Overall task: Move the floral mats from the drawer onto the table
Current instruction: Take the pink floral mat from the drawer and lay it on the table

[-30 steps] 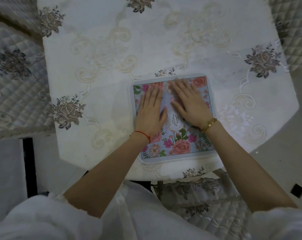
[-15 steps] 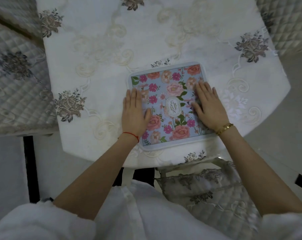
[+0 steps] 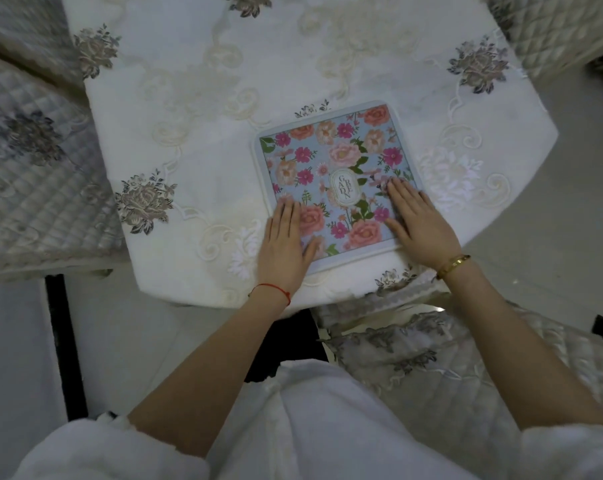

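A square floral mat (image 3: 334, 168), pale blue with pink and peach flowers and a white border, lies flat on the table (image 3: 196, 98) near its front edge. My left hand (image 3: 284, 247) rests palm down on the mat's near left corner, fingers together and flat. On the mat's near right corner lies my right hand (image 3: 419, 223), also flat, fingers slightly spread. Neither hand grips the mat. No drawer is in view.
The table wears a white embroidered cloth with grey flower motifs. Quilted chair cushions stand at the left (image 3: 33, 174), at the back right (image 3: 549, 26) and right below the table's front edge (image 3: 431, 358). Pale floor tiles show on the right.
Both hands have slid from the mat's middle outward and back toward me, to its near corners. The mat stays flat on the table.
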`<state>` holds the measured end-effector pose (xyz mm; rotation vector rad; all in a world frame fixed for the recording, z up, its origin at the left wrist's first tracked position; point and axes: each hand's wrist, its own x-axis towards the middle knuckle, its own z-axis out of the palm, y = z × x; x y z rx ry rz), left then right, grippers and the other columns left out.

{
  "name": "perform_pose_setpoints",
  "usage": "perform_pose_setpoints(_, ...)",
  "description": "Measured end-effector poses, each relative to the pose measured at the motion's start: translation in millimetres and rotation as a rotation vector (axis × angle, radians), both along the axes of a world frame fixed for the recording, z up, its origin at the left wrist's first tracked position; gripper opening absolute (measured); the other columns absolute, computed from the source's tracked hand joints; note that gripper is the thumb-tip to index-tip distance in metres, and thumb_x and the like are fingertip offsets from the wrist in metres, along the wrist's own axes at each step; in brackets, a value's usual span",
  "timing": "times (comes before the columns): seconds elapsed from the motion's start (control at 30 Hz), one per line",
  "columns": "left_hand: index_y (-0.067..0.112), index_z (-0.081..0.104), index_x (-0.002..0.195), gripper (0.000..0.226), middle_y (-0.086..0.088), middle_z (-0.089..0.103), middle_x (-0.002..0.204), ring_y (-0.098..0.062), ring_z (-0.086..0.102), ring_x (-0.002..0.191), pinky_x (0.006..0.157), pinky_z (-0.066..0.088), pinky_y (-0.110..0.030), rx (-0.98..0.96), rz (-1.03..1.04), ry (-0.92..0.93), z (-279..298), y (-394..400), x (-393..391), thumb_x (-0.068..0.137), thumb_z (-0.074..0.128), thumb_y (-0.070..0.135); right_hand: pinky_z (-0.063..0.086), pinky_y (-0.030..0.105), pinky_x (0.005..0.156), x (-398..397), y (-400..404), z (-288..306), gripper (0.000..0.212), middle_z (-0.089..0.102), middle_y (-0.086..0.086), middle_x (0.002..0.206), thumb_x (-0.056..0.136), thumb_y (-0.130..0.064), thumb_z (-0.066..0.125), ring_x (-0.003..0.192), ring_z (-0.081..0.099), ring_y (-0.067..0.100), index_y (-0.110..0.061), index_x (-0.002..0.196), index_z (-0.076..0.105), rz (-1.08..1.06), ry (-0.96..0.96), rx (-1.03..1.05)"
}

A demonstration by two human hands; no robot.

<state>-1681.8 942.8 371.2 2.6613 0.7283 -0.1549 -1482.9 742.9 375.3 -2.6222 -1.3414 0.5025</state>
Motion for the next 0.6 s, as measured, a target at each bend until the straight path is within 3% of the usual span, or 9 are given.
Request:
perform_pose_setpoints(0.13, 0.005, 0.008, 0.153, 0.073, -0.008, 0.002, 0.162, -0.023, 0.003, 0.150, 0.123, 0.004, -0.036, 0.014, 0.026, -0.009, 5, 0, -13, 0.098, 0.035, 0.046, -0.004, 0.031, 0.120, -10, -16, 6, 0.064, 0.002, 0.002, 0.161, 0.102, -0.046, 0.026, 0.147, -0.004, 0.013, -0.015, 0.153, 0.005, -0.167, 0.002, -0.016)
perform_pose_setpoints(0.37, 0.006, 0.010, 0.153, 0.073, -0.010, 0.009, 0.162, -0.025, 0.004, 0.150, 0.123, 0.007, -0.040, -0.036, -0.031, -0.029, 9, -26, -5, 0.098, 0.040, 0.042, 0.003, 0.042, 0.121, -79, 31, -2, 0.066, 0.002, 0.002, 0.162, 0.100, -0.051, 0.024, 0.149, -0.005, 0.016, -0.017, 0.153, 0.005, 0.001, 0.016, 0.041)
perform_pose_setpoints(0.6, 0.005, 0.008, 0.153, 0.078, -0.008, 0.006, 0.162, -0.022, 0.006, 0.150, 0.123, 0.007, -0.034, -0.008, -0.056, -0.017, -2, -26, -13, 0.097, 0.035, 0.052, 0.001, 0.035, 0.121, -77, 5, -3, 0.069, 0.002, 0.000, 0.161, 0.099, -0.053, 0.022, 0.148, -0.002, 0.013, -0.014, 0.153, 0.004, -0.091, 0.003, 0.043)
